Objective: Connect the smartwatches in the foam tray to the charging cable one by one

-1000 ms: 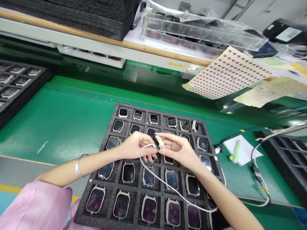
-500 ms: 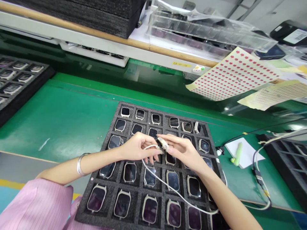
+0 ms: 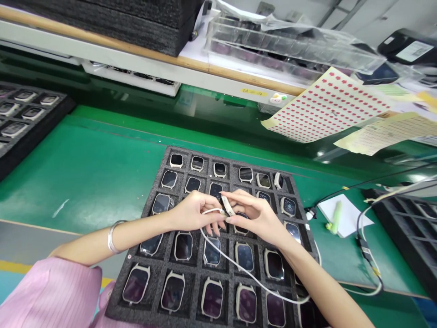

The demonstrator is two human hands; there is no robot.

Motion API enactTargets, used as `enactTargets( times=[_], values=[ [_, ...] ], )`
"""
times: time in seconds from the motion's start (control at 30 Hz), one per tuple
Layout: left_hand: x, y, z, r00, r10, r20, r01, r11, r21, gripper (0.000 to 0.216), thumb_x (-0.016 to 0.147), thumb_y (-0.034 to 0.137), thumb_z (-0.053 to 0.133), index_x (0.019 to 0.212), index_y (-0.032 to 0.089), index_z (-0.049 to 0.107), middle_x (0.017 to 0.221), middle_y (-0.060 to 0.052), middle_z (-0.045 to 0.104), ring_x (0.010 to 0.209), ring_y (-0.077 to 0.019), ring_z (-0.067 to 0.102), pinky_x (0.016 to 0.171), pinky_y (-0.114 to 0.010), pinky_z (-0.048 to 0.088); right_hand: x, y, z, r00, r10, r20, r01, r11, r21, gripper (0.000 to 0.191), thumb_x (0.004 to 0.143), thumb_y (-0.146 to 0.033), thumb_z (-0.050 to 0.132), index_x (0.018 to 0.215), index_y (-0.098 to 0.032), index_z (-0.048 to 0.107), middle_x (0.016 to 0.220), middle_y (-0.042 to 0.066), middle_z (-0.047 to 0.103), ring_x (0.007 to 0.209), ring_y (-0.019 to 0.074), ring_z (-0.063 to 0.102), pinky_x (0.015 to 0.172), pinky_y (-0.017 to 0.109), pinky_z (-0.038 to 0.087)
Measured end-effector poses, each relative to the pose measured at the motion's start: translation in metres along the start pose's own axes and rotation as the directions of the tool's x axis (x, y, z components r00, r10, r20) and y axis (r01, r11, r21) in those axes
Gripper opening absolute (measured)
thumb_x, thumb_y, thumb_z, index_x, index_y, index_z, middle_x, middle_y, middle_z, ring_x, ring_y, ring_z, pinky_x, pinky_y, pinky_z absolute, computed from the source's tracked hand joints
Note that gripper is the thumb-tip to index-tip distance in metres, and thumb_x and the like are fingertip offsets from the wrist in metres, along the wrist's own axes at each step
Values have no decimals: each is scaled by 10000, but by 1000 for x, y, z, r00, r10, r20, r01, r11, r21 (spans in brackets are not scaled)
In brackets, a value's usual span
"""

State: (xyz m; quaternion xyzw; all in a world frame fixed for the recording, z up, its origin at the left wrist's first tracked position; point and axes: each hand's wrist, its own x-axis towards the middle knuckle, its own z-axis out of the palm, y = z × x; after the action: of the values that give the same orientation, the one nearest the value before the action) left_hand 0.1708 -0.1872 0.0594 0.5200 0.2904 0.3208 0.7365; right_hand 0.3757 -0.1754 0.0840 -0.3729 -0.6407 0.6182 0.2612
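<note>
Above the middle of a dark foam tray (image 3: 118, 310), my two hands meet. My right hand (image 3: 254, 214) pinches a smartwatch case (image 3: 227, 205) with a pale frame, tilted on edge between thumb and fingers. From the left, my left hand (image 3: 196, 212) closes on the end of a white cable (image 3: 235, 262) and holds it against the watch; the contact itself is partly hidden by my fingers. The cable loops down across the tray and passes under my right forearm. Rows of similar watch cases (image 3: 212, 298) lie face up in the tray's compartments.
Another foam tray of watches (image 3: 37, 132) lies at the left, and a dark compartment tray (image 3: 403, 228) at the right. White paper with a green pen-like item (image 3: 337, 216) lies by black and white cables. A shelf (image 3: 191, 64) with clear plastic boxes (image 3: 290, 50) overhangs the back; sticker sheets (image 3: 327, 107) hang there.
The watch case in my right hand has turned, so its pale side edge now faces me and the dark inner side no longer shows. The left hand keeps its hold on the cable end.
</note>
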Motion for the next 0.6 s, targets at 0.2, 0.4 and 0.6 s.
enactTargets(
  times=[0.2,0.4,0.6],
  values=[
    [1,2,-2,1000,-1,26,3,996,-90,170,784,228,695,836,88,612,712,-88,698,673,-179,693,586,-217,571,-2,-3,2,978,-197,-74,171,950,-262,484,793,-254,745,1252,-267,592,982,44,497,868,195,539,789,342,500],
    [5,6,-5,992,-98,80,109,984,-144,338,768,390,717,813,76,600,754,-133,702,710,-205,694,642,-270,578,-2,-3,7,935,-353,-34,271,773,-573,447,840,-244,691,1269,-259,568,987,50,481,914,217,519,802,372,467],
    [6,1,-3,995,-95,-5,94,993,-65,378,770,415,710,872,73,583,677,-101,682,625,-191,680,545,-249,564,0,3,18,909,-411,-66,312,777,-547,589,822,-229,716,1347,-225,450,1074,66,535,946,221,540,835,367,475]
  ],
)
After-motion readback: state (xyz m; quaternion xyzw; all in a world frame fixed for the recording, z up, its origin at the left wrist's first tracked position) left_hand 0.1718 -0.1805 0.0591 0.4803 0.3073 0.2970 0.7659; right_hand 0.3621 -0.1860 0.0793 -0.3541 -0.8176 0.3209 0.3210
